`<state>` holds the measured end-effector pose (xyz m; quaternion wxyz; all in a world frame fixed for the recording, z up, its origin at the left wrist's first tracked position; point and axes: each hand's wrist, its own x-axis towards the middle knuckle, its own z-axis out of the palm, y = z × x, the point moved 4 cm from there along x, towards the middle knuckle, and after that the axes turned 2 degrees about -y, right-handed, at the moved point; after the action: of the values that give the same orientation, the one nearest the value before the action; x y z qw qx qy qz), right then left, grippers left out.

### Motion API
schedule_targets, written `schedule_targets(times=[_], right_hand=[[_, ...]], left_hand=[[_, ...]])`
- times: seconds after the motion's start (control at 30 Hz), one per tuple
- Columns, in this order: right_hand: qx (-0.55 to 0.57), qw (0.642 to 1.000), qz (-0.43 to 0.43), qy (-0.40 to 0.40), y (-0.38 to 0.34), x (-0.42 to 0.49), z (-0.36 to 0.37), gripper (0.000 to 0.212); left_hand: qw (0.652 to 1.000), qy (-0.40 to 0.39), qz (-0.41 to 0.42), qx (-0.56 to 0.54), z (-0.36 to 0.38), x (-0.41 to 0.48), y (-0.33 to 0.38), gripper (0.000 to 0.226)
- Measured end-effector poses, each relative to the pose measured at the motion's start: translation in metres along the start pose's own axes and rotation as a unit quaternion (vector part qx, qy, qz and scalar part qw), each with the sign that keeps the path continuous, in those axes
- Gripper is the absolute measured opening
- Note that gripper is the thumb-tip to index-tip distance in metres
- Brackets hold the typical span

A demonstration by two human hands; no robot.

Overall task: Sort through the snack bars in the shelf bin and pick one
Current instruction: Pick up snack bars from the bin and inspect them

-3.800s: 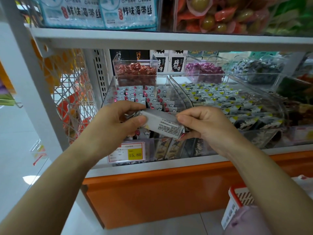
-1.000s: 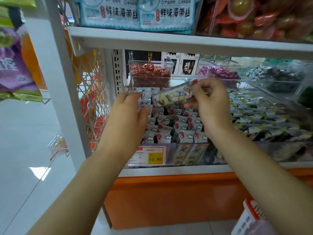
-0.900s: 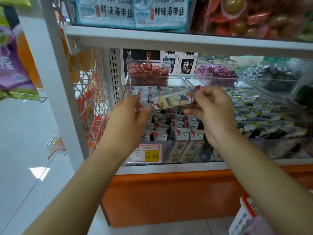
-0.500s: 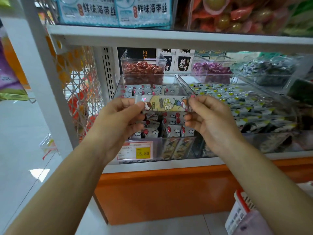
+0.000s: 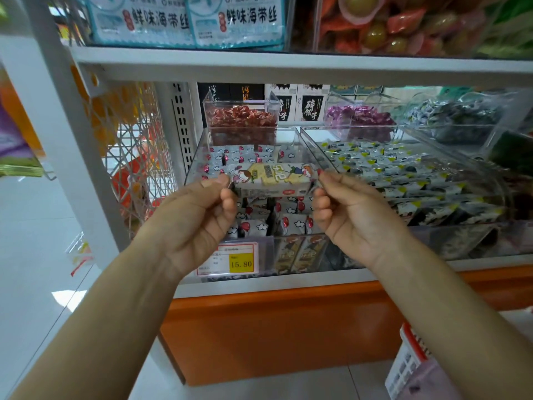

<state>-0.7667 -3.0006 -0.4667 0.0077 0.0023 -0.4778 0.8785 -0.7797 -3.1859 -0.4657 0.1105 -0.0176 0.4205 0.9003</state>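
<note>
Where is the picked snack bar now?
Head view, centre: the snack bar is pinched at its ends between the left hand and right hand, level over the shelf bin.

Pale yellow wrapped snack bar (image 5: 274, 179): white ends, cartoon print, green lettering. Small wrapped bars (image 5: 288, 223) in clear plastic shelf bin (image 5: 196, 160): grey-white, red dots, white cloud motif. Paper price tag (image 5: 230, 259): white, red border, yellow block. Shelf base panel (image 5: 274, 327): orange. Small right-hand packets (image 5: 403, 174): black-white, yellow corners. Far wrapped sweets: red-brown sweets (image 5: 240, 116) left, purple sweets (image 5: 357, 116) right.
</note>
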Motion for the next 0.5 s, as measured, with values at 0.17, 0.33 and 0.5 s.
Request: schedule_targets(times=[0.17,0.33,0.5], right_hand=[[-0.172,0.979,-0.112,0.002,-0.005,-0.0016,-0.0042,0.008],[-0.184,0.974,-0.13,-0.006,-0.0055,-0.0029,-0.0024,0.014],[-0.286,0.945,-0.157,0.002,-0.0041,-0.003,-0.0025,0.009]], left_hand=[[0.994,-0.001,0.033,0.104,-0.0008,-0.0021,0.0031,0.009],[0.977,-0.036,0.073,0.199,0.0031,-0.0051,0.0032,0.01],[0.967,-0.079,0.096,0.222,0.0051,-0.0055,0.0024,0.021]])
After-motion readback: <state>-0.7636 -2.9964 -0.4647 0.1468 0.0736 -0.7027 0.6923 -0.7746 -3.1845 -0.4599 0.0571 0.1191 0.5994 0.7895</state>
